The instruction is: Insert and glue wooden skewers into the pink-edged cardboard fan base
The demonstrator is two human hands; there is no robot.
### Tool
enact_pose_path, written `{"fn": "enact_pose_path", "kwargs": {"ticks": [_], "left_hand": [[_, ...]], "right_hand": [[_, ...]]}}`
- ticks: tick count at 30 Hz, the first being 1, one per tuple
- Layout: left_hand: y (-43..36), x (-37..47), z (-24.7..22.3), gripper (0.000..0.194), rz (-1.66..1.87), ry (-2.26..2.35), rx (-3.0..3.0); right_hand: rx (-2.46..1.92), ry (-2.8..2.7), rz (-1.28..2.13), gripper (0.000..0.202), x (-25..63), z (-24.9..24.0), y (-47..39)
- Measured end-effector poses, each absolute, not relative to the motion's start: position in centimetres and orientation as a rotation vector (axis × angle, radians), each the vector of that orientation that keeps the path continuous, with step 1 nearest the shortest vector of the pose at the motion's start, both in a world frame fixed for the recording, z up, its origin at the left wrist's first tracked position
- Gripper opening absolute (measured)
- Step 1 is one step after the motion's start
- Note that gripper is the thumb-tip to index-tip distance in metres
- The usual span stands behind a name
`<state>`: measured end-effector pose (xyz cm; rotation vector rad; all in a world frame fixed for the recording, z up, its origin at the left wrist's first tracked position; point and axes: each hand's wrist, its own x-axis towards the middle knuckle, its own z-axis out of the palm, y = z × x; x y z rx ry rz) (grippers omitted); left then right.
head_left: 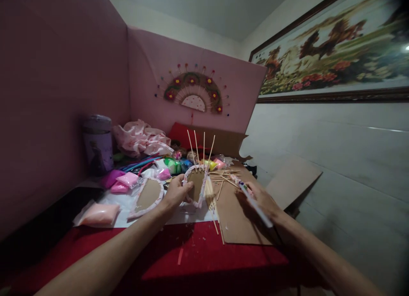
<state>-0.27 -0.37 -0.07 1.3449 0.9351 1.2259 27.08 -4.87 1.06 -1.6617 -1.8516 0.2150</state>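
Note:
My left hand (pixel 179 190) grips a half-round cardboard piece (pixel 194 186) by its left edge, thumb on its face. Pale patterned fabric wraps its rim, and several thin wooden sticks (pixel 204 149) stand up from its top edge. In my right hand (pixel 260 201) is a hot glue gun (pixel 242 186), its nozzle pointing left toward the cardboard piece but apart from it. A whitish glue stick (pixel 260 211) juts from its rear. Loose wooden sticks (pixel 210 193) lie between my hands. A second fabric-edged half-round (pixel 149 195) rests to the left.
Brown cardboard (pixel 244 227) lies at the right on a red cloth (pixel 159 253). Bagged clay (pixel 99 213), a purple tumbler (pixel 98 144) and crumpled pink fabric (pixel 140 138) sit to the left. A decorated fan (pixel 193 89) hangs on the pink panel behind.

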Motion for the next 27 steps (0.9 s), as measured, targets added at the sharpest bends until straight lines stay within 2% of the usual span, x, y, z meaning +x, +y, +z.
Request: {"fn": "enact_pose_path", "kwargs": {"ticks": [8,16,22,27], "left_hand": [[-0.5,-0.3,0.2,0.027,1.248,0.910,1.319],[-0.3,-0.4,0.0,0.029,1.247,0.897,1.298],[-0.1,-0.6,-0.1,0.032,1.258,0.916,1.284],[0.0,-0.6,-0.3,0.035,1.237,0.917,1.266]], "right_hand": [[-1.813,-2.123,-0.147,0.041,29.8,-1.3,-4.2],[-1.798,-2.202,-0.173,0.041,30.6,-1.4,-3.5],[-1.649,-2.297,-0.081,0.038,31.3,-1.5,-3.6],[-1.689,-2.355,-0.034,0.043,31.4,-1.3,-3.3]]}}
